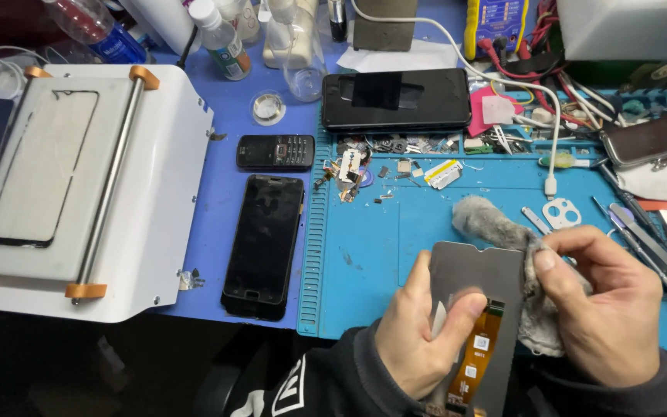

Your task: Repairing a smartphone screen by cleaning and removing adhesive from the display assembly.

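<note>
The left hand [418, 336] had its grip clamped on a grey panel [476, 309], thumb pressed across its face and fingers behind, holding it upright and tilted over the near edge of the blue mat [364, 255]. An orange flex strip [479, 351] ran down the panel's lower part. The right hand [607, 309] had its grip pinched together on a grey cloth [496, 224], which was pressed against the panel's right edge and bunched above its top corner. Left of the mat, on the table [225, 116], lay a black phone [264, 245] face up, with a small keypad phone [275, 151] just beyond it. Farther left stood a white machine [164, 208] with a glass sheet [44, 166] on its plate. Another dark phone [395, 99] lay at the mat's far edge.
</note>
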